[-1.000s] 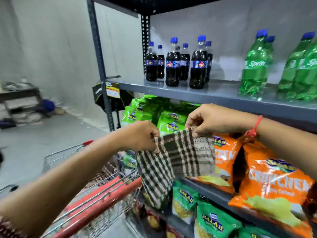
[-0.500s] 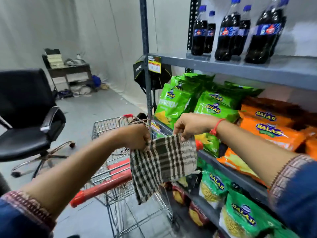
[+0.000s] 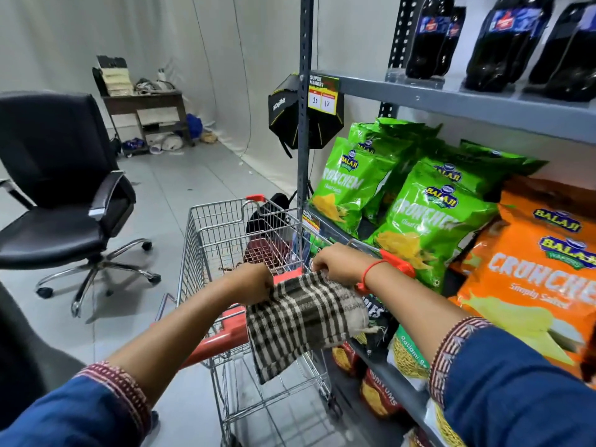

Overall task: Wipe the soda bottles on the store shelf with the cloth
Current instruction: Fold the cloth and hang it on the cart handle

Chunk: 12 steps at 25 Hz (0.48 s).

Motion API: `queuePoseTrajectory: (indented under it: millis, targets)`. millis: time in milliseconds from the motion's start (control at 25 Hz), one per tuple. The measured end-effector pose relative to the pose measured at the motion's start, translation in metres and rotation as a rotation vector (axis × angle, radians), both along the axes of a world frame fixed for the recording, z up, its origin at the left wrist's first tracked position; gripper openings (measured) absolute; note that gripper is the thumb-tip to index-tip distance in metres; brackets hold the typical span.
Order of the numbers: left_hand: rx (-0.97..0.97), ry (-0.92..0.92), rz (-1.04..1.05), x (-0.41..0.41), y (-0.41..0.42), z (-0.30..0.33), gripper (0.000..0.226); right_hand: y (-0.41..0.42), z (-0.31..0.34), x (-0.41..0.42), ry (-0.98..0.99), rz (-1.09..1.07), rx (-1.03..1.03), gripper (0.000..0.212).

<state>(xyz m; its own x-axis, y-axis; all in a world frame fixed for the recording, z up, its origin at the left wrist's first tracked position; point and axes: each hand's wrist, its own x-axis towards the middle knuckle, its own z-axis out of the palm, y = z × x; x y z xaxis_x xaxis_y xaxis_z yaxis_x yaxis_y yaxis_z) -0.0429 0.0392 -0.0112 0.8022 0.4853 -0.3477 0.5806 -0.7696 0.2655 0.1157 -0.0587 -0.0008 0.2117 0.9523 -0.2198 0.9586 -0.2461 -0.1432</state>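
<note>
Store aisle w/ grey shelf (image 3: pixel 451 103): soda bottles (image 3: pixel 503 43) up top, untouched. Left hand (image 3: pixel 254 282) & right hand (image 3: pixel 338 264) fingers pinched shut on checked cloth (image 3: pixel 300 321) over cart (image 3: pixel 225 240). Risk: loose hanging cloth snags bottles, tips them

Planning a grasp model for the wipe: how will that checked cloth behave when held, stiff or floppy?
Likely floppy: the cloth, pinched at its top edge by the left hand and right hand, sags between them and hangs in folds. Probably light, since fingertip pinches carry it. It looks like woven fabric with a frayed corner, so probably grippy, not slippery.
</note>
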Motion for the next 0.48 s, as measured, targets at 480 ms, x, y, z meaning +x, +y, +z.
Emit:
queuePoseTrajectory:
  millis: [480]
  targets:
    - [0.024,0.05,-0.026,-0.026,-0.013,-0.003,0.044,-0.037,-0.006,0.003,-0.198,0.114,-0.048,0.041]
